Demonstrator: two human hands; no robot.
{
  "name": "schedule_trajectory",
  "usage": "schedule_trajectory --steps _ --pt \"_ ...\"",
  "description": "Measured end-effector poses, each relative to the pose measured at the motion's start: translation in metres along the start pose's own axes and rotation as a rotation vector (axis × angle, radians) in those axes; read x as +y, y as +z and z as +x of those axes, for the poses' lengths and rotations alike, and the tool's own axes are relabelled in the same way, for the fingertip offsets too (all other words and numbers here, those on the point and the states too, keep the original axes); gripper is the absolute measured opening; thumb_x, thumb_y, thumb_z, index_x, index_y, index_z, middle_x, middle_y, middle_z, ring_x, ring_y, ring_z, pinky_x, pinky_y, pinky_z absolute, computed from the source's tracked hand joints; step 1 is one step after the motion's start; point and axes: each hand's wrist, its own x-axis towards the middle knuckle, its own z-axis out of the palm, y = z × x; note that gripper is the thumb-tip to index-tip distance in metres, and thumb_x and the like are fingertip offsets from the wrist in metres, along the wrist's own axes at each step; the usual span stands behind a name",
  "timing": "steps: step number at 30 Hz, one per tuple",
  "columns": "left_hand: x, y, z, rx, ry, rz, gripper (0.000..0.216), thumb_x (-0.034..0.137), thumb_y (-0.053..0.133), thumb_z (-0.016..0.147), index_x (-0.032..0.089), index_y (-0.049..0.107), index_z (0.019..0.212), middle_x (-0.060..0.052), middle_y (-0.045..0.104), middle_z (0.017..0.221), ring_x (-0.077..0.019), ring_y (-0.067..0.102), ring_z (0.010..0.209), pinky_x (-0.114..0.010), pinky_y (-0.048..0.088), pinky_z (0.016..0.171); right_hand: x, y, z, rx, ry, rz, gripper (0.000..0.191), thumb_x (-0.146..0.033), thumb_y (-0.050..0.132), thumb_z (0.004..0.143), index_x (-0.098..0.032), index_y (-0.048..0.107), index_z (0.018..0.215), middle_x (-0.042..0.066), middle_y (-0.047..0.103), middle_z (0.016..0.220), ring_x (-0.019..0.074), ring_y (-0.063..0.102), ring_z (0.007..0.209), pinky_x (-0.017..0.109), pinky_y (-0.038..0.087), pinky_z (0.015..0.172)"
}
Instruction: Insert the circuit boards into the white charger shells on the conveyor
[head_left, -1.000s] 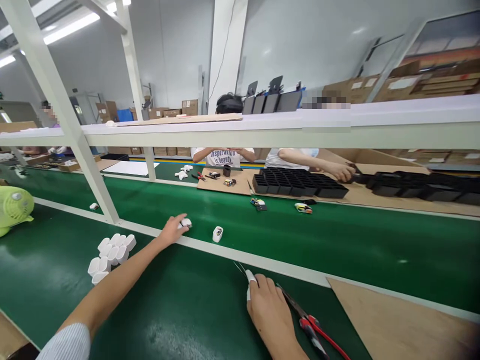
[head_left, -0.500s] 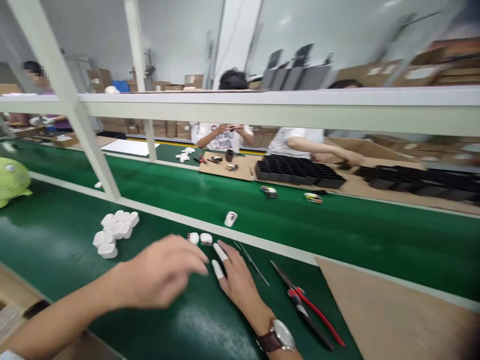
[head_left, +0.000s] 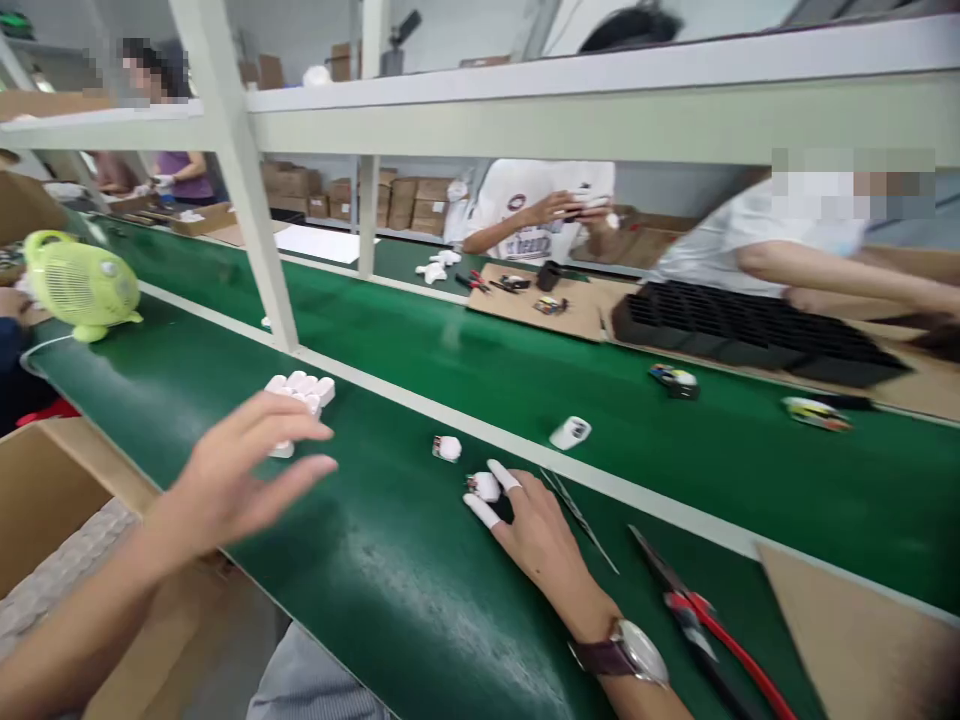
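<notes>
My right hand (head_left: 534, 528) lies flat on the green mat, white cots on two fingertips, which touch a small white part (head_left: 485, 486). A second small white part (head_left: 448, 448) lies just to its left. My left hand (head_left: 238, 472) hovers open, fingers spread, above the mat's near edge, nearest to a cluster of several white caps (head_left: 303, 392). It holds nothing. A white housing (head_left: 570, 432) lies on the conveyor belt beyond the white rail.
Tweezers (head_left: 579, 518) and red-handled pliers (head_left: 701, 618) lie right of my right hand. A cardboard sheet (head_left: 862, 640) is at right, a cardboard box (head_left: 52, 500) at left, a green fan (head_left: 79, 285) far left. People work across the belt by black trays (head_left: 750, 330).
My left hand has pulled back from the rail to the near left and opened. My right hand has slid to the two small white parts. The view has swung left and down.
</notes>
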Motion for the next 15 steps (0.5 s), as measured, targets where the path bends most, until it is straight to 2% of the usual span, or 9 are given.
schedule_trajectory --steps 1,3,5,7,10,13,15 --pt "-0.022 0.003 -0.004 -0.006 -0.025 0.117 0.023 0.042 0.065 0.100 0.025 0.071 0.114 -0.009 0.070 0.109 -0.0239 0.069 0.099 -0.037 0.059 0.085 -0.003 -0.005 -0.004 -0.031 -0.003 -0.005 0.058 -0.050 0.050 0.105 -0.008 0.051 0.145 0.021 0.063 0.123 0.0336 0.063 0.104 0.049 0.057 0.089" --pt "-0.068 0.016 -0.021 -0.122 -0.050 0.340 0.032 0.052 0.060 0.101 0.023 0.074 0.106 -0.009 0.065 0.100 -0.0257 0.066 0.091 -0.034 0.056 0.072 -0.010 -0.011 -0.009 -0.096 -0.019 -0.034 0.047 -0.043 0.049 0.106 -0.010 0.058 0.139 0.021 0.063 0.124 0.0332 0.062 0.104 0.049 0.057 0.088" --pt "-0.106 0.032 -0.044 -0.187 -0.059 0.430 0.040 0.057 0.055 0.102 0.022 0.075 0.102 -0.009 0.061 0.096 -0.0272 0.064 0.086 -0.033 0.053 0.063 -0.016 -0.012 -0.010 -0.142 -0.020 -0.087 0.035 -0.033 0.047 0.106 -0.013 0.066 0.128 0.021 0.063 0.126 0.0337 0.061 0.104 0.050 0.056 0.086" --pt "-0.127 0.045 -0.065 -0.205 -0.064 0.430 0.040 0.055 0.051 0.104 0.023 0.075 0.100 -0.009 0.060 0.096 -0.0273 0.063 0.086 -0.033 0.052 0.063 -0.021 -0.011 -0.011 -0.144 0.012 -0.116 0.031 -0.027 0.047 0.106 -0.015 0.069 0.124 0.022 0.061 0.132 0.0354 0.060 0.109 0.052 0.056 0.088" --pt "-0.128 0.056 -0.074 -0.176 -0.050 0.342 0.037 0.048 0.051 0.105 0.023 0.076 0.096 -0.009 0.059 0.096 -0.0257 0.061 0.084 -0.035 0.053 0.066 -0.024 -0.011 -0.012 -0.124 0.091 -0.026 0.032 -0.027 0.050 0.106 -0.016 0.065 0.131 0.020 0.058 0.138 0.0350 0.057 0.119 0.051 0.055 0.092" --pt "-0.103 0.067 -0.055 -0.127 0.012 0.142 0.025 0.042 0.060 0.102 0.023 0.076 0.101 -0.010 0.061 0.108 -0.0262 0.063 0.094 -0.039 0.055 0.078 -0.024 -0.014 -0.012 -0.126 0.139 0.104 0.028 -0.030 0.052 0.106 -0.020 0.066 0.129 0.015 0.059 0.136 0.0314 0.057 0.120 0.047 0.055 0.094" --pt "-0.079 0.082 -0.035 -0.146 0.048 -0.003 0.015 0.035 0.063 0.102 0.023 0.073 0.102 -0.010 0.061 0.123 -0.0252 0.064 0.104 -0.039 0.056 0.087 -0.025 -0.016 -0.011 -0.112 0.154 0.133 0.026 -0.029 0.053 0.106 -0.023 0.067 0.127 0.014 0.061 0.134 0.0302 0.058 0.118 0.046 0.054 0.093"
